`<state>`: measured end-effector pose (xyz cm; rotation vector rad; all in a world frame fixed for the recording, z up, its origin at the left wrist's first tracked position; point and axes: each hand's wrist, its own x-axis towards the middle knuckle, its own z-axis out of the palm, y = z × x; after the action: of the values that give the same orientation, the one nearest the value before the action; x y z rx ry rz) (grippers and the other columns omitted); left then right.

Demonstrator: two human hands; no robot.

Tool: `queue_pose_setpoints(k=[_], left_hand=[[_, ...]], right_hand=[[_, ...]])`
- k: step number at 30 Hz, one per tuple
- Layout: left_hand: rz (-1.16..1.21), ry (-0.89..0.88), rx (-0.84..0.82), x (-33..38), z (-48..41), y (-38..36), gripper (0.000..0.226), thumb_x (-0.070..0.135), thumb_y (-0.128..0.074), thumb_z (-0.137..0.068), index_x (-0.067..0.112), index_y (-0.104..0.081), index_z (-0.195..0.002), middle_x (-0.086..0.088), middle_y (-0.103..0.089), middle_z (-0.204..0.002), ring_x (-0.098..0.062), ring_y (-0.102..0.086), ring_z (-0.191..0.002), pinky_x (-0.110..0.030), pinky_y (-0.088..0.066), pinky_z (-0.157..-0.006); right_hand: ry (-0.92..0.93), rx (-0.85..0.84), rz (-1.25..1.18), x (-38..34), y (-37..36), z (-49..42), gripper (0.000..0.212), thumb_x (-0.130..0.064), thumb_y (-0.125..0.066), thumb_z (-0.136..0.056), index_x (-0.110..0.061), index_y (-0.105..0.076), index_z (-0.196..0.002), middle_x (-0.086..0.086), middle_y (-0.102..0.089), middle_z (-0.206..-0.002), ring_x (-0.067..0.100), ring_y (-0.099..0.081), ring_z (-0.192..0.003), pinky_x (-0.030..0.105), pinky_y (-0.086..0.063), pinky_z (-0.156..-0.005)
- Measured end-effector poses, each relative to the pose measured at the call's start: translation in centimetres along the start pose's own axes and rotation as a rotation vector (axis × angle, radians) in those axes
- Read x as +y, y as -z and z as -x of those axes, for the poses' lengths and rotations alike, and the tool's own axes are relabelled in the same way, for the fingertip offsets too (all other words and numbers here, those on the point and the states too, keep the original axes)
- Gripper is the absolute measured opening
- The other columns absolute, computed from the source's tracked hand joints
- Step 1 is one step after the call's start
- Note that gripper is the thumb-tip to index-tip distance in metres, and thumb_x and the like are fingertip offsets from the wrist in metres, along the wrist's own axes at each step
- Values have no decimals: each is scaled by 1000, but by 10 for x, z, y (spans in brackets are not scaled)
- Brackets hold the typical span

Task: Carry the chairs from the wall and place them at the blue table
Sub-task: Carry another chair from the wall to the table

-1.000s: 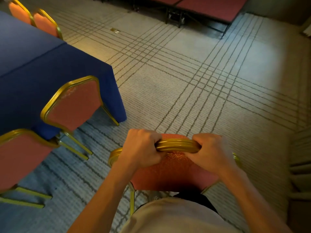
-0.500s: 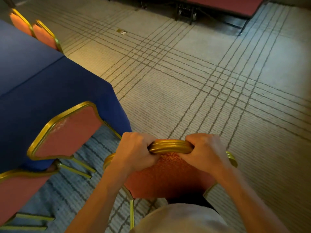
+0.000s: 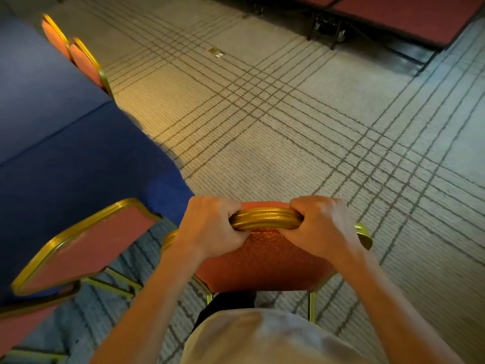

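Note:
I hold a gold-framed chair (image 3: pixel 265 261) with a red patterned back, straight in front of me and low in the view. My left hand (image 3: pixel 214 224) grips the left part of its gold top rail. My right hand (image 3: pixel 321 227) grips the right part of the same rail. The blue table (image 3: pixel 65 164) under its blue cloth fills the left side, and its near corner lies just left of my left hand. Another red chair (image 3: pixel 86 245) stands at the table's near side, beside the one I hold.
Two more red chairs (image 3: pixel 78 53) stand at the table's far side. A further chair back (image 3: pixel 23 327) shows at the bottom left. A low red stage platform (image 3: pixel 393 19) on black legs runs along the top right. Lined carpet (image 3: pixel 301 127) spreads ahead and right.
The table and the chair beside it have slid down and closer in the view, and the stage platform has come nearer. Both hands keep the same grip on the rail.

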<state>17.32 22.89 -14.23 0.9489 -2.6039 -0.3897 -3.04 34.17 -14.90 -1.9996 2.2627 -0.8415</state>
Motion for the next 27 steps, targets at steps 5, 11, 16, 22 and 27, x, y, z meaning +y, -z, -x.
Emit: queue_pose_setpoints(k=[5,11,16,22,27], left_hand=[[-4,2,-39,-36,-73,-14,53,35,-73,-64,38,-22,-48,15,-25,-42,3,-29,-39,-15,-13,-50],[53,26,-56,-95,-180,-38,39,39,-70,-69,31,-38,-48,12,-37,-43,-4,-38,-41,-23,-23,-49],[44,-19,-4,-131,-263,-29,46,42,-67,-68,29,-28,-47,12,-29,-42,-5,-31,-41,-24,-22,-49],[36,-43,5,-161,-341,-20,49,40,-68,-68,31,-24,-48,12,-27,-43,-5,-29,-40,-22,-19,-49],[34,-21,10,-191,-401,-33,40,43,-67,-71,23,-39,-49,12,-29,-45,-5,-31,-40,-25,-23,-49]], right_hand=[[0,-42,32,36,-27,-71,52,-39,-84,-68,-30,-34,-59,-14,-30,-51,9,-36,-45,21,-19,-50],[-12,-118,63,80,-51,-182,53,-40,-81,-70,-33,-30,-61,-17,-20,-50,5,-28,-44,15,-15,-48],[-18,-88,72,99,-55,-264,44,-45,-73,-69,-33,-31,-61,-18,-16,-49,3,-26,-46,12,-14,-50],[-6,-74,69,124,-58,-345,47,-44,-75,-70,-32,-31,-60,-18,-17,-50,5,-25,-44,13,-15,-49],[10,-66,56,159,-82,-405,45,-47,-71,-71,-33,-30,-60,-18,-18,-49,4,-25,-43,15,-14,-48]])
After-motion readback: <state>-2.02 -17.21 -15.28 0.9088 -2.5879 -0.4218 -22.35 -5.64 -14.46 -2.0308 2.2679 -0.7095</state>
